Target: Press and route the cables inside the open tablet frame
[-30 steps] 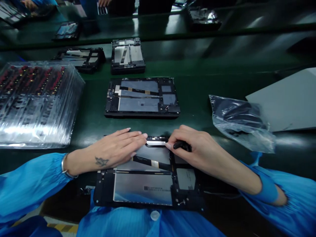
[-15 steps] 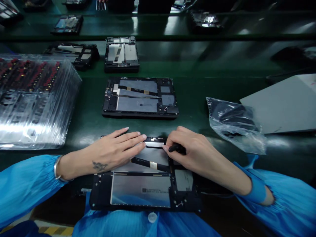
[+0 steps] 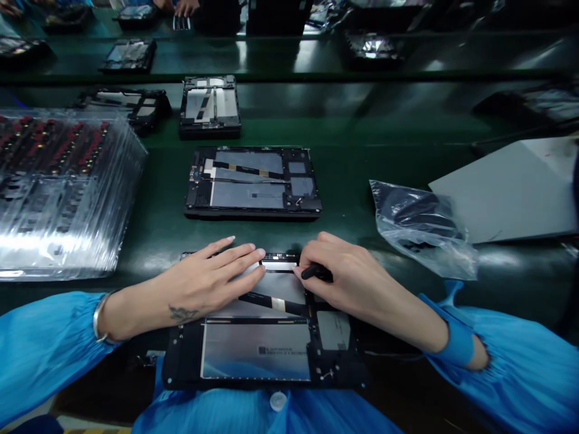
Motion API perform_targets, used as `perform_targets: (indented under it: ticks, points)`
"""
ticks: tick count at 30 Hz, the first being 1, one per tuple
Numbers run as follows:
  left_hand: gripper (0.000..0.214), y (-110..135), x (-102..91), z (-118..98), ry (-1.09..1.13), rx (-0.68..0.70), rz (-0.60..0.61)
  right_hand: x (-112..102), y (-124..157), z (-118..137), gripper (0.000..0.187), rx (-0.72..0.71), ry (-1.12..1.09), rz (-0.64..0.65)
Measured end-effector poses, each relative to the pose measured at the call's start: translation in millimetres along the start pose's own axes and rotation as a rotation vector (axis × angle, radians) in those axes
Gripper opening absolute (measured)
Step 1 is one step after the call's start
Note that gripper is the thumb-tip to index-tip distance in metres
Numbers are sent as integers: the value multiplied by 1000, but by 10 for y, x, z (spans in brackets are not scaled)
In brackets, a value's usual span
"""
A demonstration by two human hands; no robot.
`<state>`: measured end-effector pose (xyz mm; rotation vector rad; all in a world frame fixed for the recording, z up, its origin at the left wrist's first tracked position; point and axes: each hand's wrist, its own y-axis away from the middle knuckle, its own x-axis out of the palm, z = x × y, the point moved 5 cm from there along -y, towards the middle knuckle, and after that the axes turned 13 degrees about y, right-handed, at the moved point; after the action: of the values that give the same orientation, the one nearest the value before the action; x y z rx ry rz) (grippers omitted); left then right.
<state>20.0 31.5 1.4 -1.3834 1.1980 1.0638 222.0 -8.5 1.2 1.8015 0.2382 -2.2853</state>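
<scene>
Pressing down on the far half of the open tablet chassis (image 3: 257, 352), the left hand (image 3: 203, 286) lies flat with its fingers stretched out and close together, gripping nothing. Its fingertips reach a shiny strip (image 3: 280, 264) at the chassis's far edge. The right hand (image 3: 357, 283) is curled, with thumb and fingers pinched on a small black part (image 3: 317, 273) held against the far right area of the same chassis. The chassis lies back-side up at the near edge of the green belt (image 3: 362, 163), just in front of the person's blue smock. It looks thin, light and fairly stiff, but the bare silvery panel and the dark flex cable (image 3: 271, 301) crossing it are probably fragile. The black outer frame along the long sides seems the safest place to take hold. The black part is tiny and likely easy to drop, so a fingertip pinch suits it. Farther off lies a second open chassis (image 3: 253, 181). A clear bag of dark pieces (image 3: 420, 226) sits to the right, and a stack of clear trays (image 3: 63, 193) to the left.
</scene>
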Motion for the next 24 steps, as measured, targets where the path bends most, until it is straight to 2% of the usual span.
perform_targets:
  ticks: [12,16,18,20,22,24]
  points:
    - [34,-155,-91,-22,-27,23,-18,-16,-10,28,16,-29,47,-48]
    - [37,-301,-121,12,-10,9,78,5,-24,12,15,-41,33,-55]
    - [41,-386,-136,23,-17,14,146,-64,-3,12,12,-57,24,-152]
    - [45,-461,-166,11,-40,18,173,-227,91,22,5,-40,-13,-369]
    - [44,-509,-192,-17,-71,12,175,-405,280,60,13,10,-138,-614]
    - [41,-526,-187,-47,-89,6,171,-489,509,158,28,52,-347,-772]
